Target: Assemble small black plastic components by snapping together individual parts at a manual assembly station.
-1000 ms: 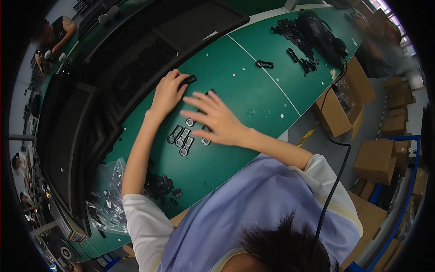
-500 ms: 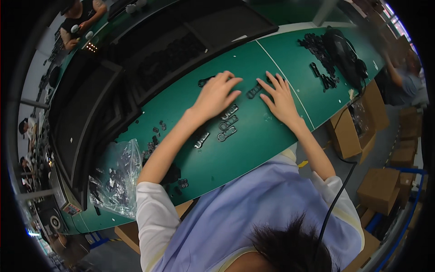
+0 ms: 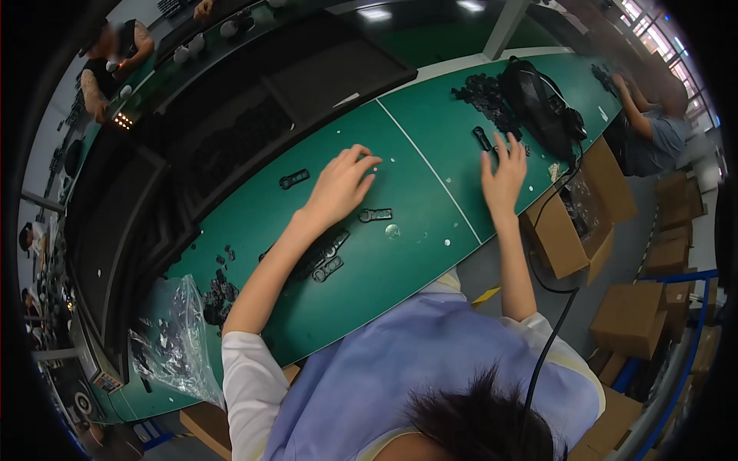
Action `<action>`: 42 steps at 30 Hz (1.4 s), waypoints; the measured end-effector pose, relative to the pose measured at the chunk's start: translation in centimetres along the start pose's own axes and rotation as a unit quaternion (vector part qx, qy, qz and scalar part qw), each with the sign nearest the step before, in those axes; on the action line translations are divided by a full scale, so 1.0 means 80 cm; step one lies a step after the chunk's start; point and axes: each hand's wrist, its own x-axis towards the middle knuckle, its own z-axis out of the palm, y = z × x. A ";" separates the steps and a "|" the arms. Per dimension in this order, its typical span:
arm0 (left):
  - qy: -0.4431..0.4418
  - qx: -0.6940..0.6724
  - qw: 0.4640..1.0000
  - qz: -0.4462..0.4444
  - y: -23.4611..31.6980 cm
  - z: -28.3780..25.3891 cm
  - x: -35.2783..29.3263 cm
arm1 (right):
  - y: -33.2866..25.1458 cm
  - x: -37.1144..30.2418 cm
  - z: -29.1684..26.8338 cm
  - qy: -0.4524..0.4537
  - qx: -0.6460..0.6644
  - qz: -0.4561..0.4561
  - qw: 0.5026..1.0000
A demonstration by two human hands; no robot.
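Note:
My left hand [image 3: 335, 188] hovers over the green table with its fingers loosely curved and apart, holding nothing that shows. To its left lies a flat, elongated black plastic part [image 3: 294, 179]; to its lower right is a similar part with round openings [image 3: 376, 215]. More of these black parts [image 3: 328, 269] lie together beside my left forearm, partly hidden by it. On the right, my right hand [image 3: 504, 175] is spread out near another long black part [image 3: 482, 138]. My right fingertips partly cover small pieces there, and contact cannot be made out.
A heap of black parts [image 3: 486, 100] lies beside a black mesh bag [image 3: 534, 107] with a cable. Dark trays [image 3: 330, 58] line the far side. A clear plastic bag [image 3: 173, 338] lies at left. Open cartons [image 3: 565, 246] stand at right; other people work nearby.
My right hand has moved right, away from the middle parts toward the heap. The head view has shifted right. One black part now lies apart between my hands.

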 end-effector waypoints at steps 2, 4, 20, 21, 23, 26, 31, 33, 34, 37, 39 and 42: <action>0.028 -0.006 0.997 0.073 0.018 0.039 0.049 | 0.068 0.003 0.011 -0.076 -0.060 0.068 0.993; 0.048 0.010 0.986 0.160 0.038 0.091 0.109 | 0.095 -0.014 0.007 -0.118 -0.009 0.057 0.991; -0.042 0.204 0.972 0.105 -0.011 0.124 0.154 | -0.054 -0.056 -0.020 -0.280 0.204 -0.176 0.922; -0.005 0.191 0.978 0.081 -0.015 0.101 0.136 | -0.073 -0.056 -0.016 -0.278 0.224 -0.212 0.910; 0.098 0.154 0.982 0.045 0.005 0.039 0.093 | -0.093 -0.058 -0.013 -0.282 0.240 -0.250 0.895; 0.222 0.111 0.967 -0.063 0.066 -0.044 -0.010 | -0.118 -0.060 0.007 -0.312 0.360 -0.271 0.836; 0.201 0.082 0.954 -0.207 0.145 -0.028 -0.198 | -0.135 -0.033 0.030 -0.306 0.394 -0.240 0.833; 0.202 0.060 0.946 -0.245 0.153 0.005 -0.229 | -0.127 -0.015 0.037 -0.287 0.362 -0.258 0.849; 0.204 0.083 0.943 -0.249 0.159 0.023 -0.232 | -0.124 -0.006 0.045 -0.221 0.309 -0.298 0.876; 0.215 0.138 0.924 -0.284 0.178 0.058 -0.243 | -0.173 -0.010 0.031 -0.177 0.320 -0.341 0.866; 0.242 0.106 0.921 -0.286 0.155 0.065 -0.236 | -0.225 -0.015 0.021 -0.229 0.389 -0.354 0.820; 0.254 0.109 0.918 -0.285 0.158 0.070 -0.236 | -0.319 -0.048 0.003 -0.359 0.444 -0.441 0.693</action>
